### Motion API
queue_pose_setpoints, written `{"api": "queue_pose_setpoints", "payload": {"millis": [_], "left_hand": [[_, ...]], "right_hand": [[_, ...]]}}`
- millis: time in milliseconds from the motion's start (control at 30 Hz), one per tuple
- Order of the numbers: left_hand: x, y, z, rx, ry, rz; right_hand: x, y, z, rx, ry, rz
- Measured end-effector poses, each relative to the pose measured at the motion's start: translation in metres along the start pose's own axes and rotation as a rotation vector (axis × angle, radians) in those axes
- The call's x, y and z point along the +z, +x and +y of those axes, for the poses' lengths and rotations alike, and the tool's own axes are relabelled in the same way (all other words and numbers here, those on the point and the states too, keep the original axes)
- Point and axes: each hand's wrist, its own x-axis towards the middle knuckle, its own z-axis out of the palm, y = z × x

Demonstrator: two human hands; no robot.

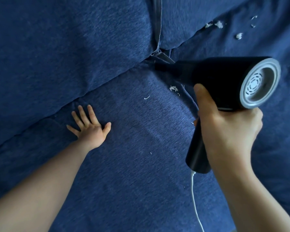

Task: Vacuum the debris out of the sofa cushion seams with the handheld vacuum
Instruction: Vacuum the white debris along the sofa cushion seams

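Note:
My right hand (pixel 228 129) grips the handle of a black handheld vacuum (pixel 224 77) with a grey vented rear end. Its nozzle (pixel 162 66) points left into the spot where the blue sofa's cushion seams (pixel 157 56) meet. My left hand (pixel 89 127) lies flat with fingers spread on the seat cushion (pixel 132 148), just below the seam with the back cushion. A white debris clump (pixel 173 88) lies under the vacuum body. More white bits (pixel 218 25) sit by the seam at the upper right, with a thin shred (pixel 146 97) on the seat.
A white cord (pixel 195 198) runs from the bottom of the vacuum handle down toward the lower edge. Blue back cushions (pixel 65 47) fill the upper part of the view. Tiny white specks dot the seat fabric.

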Motion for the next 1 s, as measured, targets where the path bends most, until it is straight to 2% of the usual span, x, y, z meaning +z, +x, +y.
{"api": "queue_pose_setpoints", "payload": {"millis": [100,267,433,600,767,1000], "left_hand": [[-0.002,0.0,0.0,0.001,0.008,0.002],[-0.002,0.003,-0.001,-0.02,0.027,-0.008],[-0.002,0.001,-0.001,-0.011,0.018,0.027],[-0.008,-0.007,0.009,0.146,0.053,0.114],[-0.014,-0.013,0.066,0.336,0.089,0.11],[-0.014,-0.012,0.091,0.231,0.089,0.033]], "right_hand": [[0.006,0.009,-0.006,-0.016,0.014,0.031],[0.017,0.024,-0.01,-0.046,0.017,-0.026],[-0.002,0.016,-0.009,-0.066,0.001,0.022],[-0.02,0.005,-0.013,-0.015,-0.066,-0.084],[-0.029,-0.01,-0.016,0.02,-0.115,-0.171],[-0.046,-0.017,-0.01,0.05,-0.134,-0.203]]}}
